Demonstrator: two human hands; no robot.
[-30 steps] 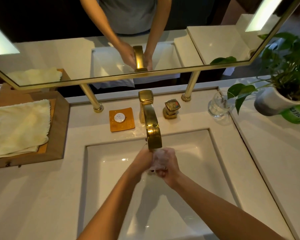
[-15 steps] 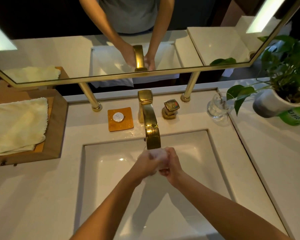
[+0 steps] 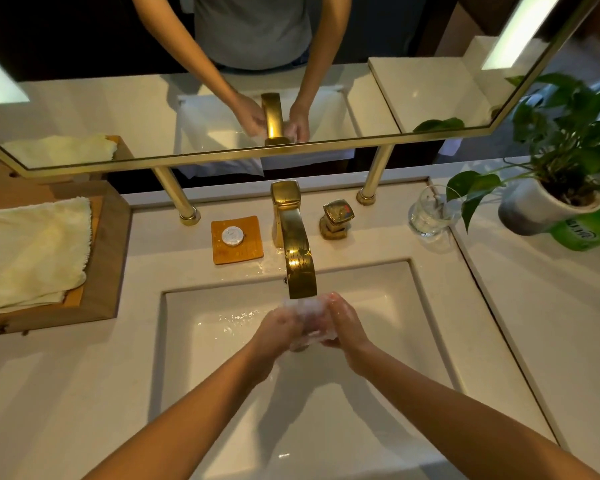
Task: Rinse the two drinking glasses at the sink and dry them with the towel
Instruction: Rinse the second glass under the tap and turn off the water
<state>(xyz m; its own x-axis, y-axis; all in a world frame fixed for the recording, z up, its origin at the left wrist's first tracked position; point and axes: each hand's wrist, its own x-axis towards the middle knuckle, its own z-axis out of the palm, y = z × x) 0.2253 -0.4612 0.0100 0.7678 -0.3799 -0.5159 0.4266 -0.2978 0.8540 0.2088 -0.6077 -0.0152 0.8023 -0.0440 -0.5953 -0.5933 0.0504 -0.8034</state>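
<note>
- Here, my left hand (image 3: 280, 326) and right hand (image 3: 344, 323) each keep a grip wrapped around one drinking glass (image 3: 311, 320), held under the gold faucet (image 3: 297, 258) over the sink (image 3: 194, 341); it is blurred by running water.
- The second glass (image 3: 428, 214) stands upright on the surface near the potted plant (image 3: 555, 174).
- The towel (image 3: 28, 251) lies folded on the wooden tray (image 3: 104, 258) at far left.

Sink (image 3: 194, 375) is sitting centre-low in frame, sunk in the bench (image 3: 49, 393). Tap (image 3: 297, 251) is standing behind it w/ handle (image 3: 336, 218) to its right & soap dish (image 3: 238, 252) to its left. Both hands, left hand (image 3: 278, 327) & right hand (image 3: 345, 323), are meeting under the spout around a glass (image 3: 310, 323). Second glass (image 3: 428, 214) is standing upper right beside the plant pot (image 3: 537, 209). Towel (image 3: 32, 251) is lying on a tray (image 3: 104, 258) at left edge.
</note>
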